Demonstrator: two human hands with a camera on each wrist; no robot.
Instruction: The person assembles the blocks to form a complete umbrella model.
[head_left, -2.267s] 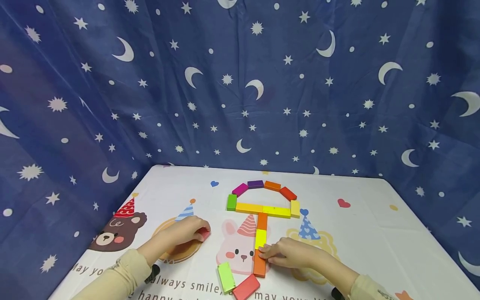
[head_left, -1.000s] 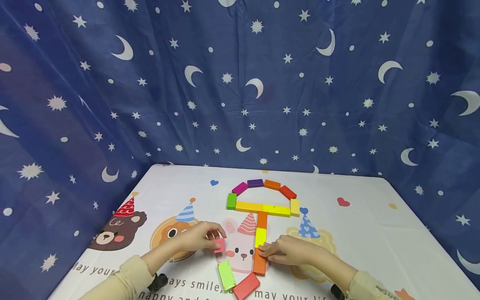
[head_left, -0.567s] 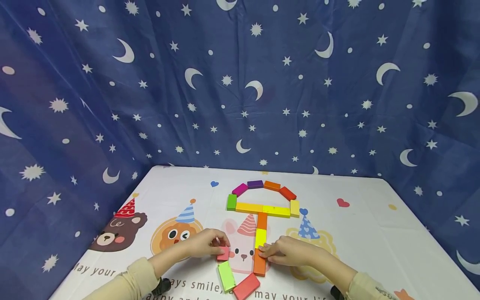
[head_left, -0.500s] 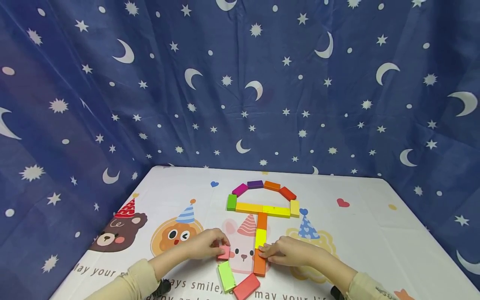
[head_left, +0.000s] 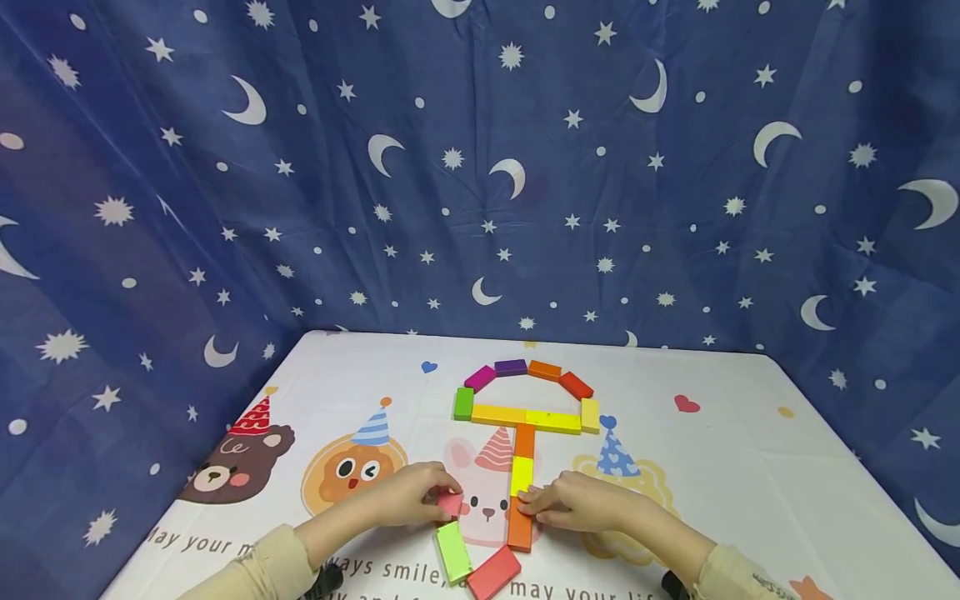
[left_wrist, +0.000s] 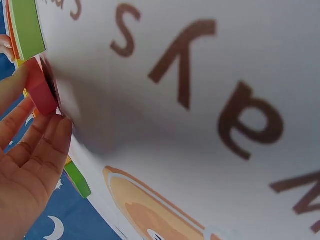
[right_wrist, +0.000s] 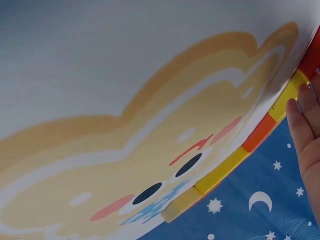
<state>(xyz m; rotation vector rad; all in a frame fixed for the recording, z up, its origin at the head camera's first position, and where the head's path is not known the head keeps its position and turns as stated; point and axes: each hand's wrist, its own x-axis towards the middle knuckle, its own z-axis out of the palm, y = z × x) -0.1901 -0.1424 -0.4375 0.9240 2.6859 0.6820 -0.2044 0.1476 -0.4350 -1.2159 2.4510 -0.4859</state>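
Observation:
In the head view my left hand (head_left: 412, 495) pinches a pinkish-red block (head_left: 450, 503) just beyond the far end of a lime-green block (head_left: 452, 552). The left wrist view shows the thumb and fingers around this red block (left_wrist: 41, 89). My right hand (head_left: 581, 502) rests its fingertips at the side and top of an orange block (head_left: 519, 527), close to the yellow block (head_left: 521, 477) above it. In the right wrist view, the fingers (right_wrist: 299, 125) look fairly straight beside the yellow block (right_wrist: 290, 96). A red block (head_left: 493, 573) lies flat between the lime-green and orange blocks.
Farther back, a bar of yellow blocks (head_left: 552, 422) crosses the column's top. An arch of several blocks, including a purple one (head_left: 511, 367), stands above it. The white printed tablecloth (head_left: 735, 467) covers the table; a blue starry curtain (head_left: 420, 192) hangs behind.
My left hand has carried the pinkish-red block rightward and nearer, to the far end of the lime-green block, shifting little in the last half second. The right hand has stayed in place.

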